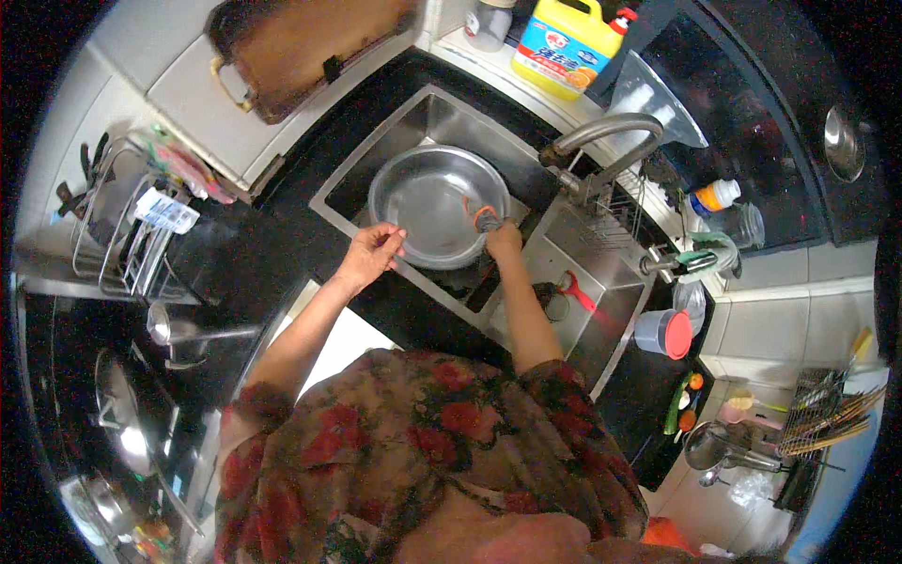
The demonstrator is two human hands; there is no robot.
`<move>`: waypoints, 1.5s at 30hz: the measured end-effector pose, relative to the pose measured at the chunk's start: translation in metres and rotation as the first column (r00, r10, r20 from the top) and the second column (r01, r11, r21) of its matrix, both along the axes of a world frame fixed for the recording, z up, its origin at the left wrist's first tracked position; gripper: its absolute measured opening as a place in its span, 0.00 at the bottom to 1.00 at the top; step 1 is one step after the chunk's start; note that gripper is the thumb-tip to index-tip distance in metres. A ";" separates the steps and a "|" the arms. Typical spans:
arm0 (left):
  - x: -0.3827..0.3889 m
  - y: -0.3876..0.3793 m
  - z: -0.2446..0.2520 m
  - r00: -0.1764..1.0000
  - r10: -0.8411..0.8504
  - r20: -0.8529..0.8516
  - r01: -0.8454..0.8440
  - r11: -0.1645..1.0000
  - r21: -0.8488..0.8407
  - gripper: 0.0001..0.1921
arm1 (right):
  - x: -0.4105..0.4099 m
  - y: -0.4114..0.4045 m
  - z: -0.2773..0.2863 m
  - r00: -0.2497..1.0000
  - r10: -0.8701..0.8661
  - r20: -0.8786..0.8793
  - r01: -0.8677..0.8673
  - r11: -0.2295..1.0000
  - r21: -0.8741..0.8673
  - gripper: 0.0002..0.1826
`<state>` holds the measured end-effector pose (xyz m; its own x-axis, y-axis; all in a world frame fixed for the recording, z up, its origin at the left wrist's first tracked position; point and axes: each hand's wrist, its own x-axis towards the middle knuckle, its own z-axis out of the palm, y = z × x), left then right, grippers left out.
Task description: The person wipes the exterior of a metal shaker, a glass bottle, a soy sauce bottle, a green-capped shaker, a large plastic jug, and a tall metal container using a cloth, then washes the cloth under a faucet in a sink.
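A wide stainless steel basin [437, 204] sits inside the left bowl of the steel sink [331, 201]. At the basin's near left rim is my left hand [373, 255], its thumb and fingers drawn together with nothing visible in them. My right hand [504, 241] is at the basin's right rim, closed on a small grey item with an orange loop [485, 217]. That item reaches over the inside of the basin; its exact kind is unclear, and my fingers hide part of it. In the right sink bowl lies a red-handled tool [578, 290], close to my right forearm.
A curved faucet [606, 134] rises behind the sink. On the ledge stand a yellow detergent jug [564, 49] and a clear funnel-shaped vessel [652, 102]. To the right is a red-lidded container [662, 334]; leftward, a wire rack [144, 240] and a ladle [190, 331].
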<state>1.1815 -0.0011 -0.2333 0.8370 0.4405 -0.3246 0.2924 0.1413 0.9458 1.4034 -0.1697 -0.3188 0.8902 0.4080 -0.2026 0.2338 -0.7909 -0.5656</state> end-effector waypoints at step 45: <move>0.228 -0.038 0.012 0.988 0.125 0.088 -0.016 0.657 -0.754 0.17 | 0.215 -0.026 0.026 0.969 -0.232 0.082 0.211 0.954 0.213 0.23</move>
<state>1.4098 -0.0393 -0.2211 0.8694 0.1528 -0.4699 0.1430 0.8325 0.5352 1.6182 -0.1959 -0.2928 0.9746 0.2207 -0.0376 0.1320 -0.7019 -0.7000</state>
